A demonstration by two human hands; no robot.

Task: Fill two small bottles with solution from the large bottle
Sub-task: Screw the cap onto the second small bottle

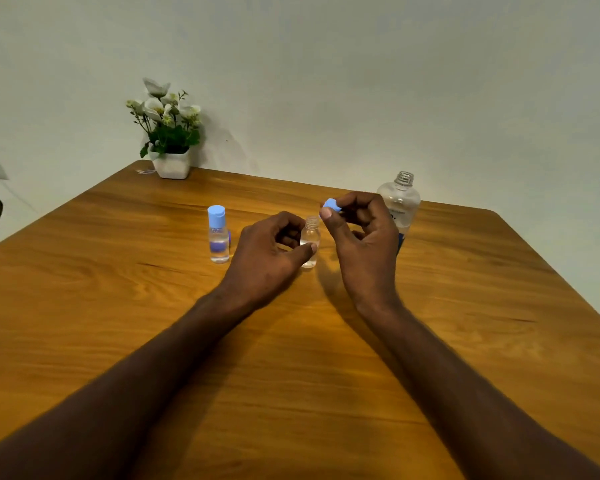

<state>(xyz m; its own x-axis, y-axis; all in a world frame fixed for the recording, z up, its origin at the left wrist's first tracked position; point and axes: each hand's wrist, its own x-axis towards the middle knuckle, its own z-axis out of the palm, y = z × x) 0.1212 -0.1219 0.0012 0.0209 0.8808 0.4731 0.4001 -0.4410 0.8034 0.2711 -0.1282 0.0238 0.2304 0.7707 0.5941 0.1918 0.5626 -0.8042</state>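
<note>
Mid-bench, my left hand pinches the uncapped small clear plastic bottle to steady it, my right hand pinches its blue cap above the neck, and the open large clear bottle stands toward the bench's far right edge.

left hand: showing bare, wearing no ring
right hand: showing bare
forearms: showing bare, no sleeves reaching into the frame
</note>
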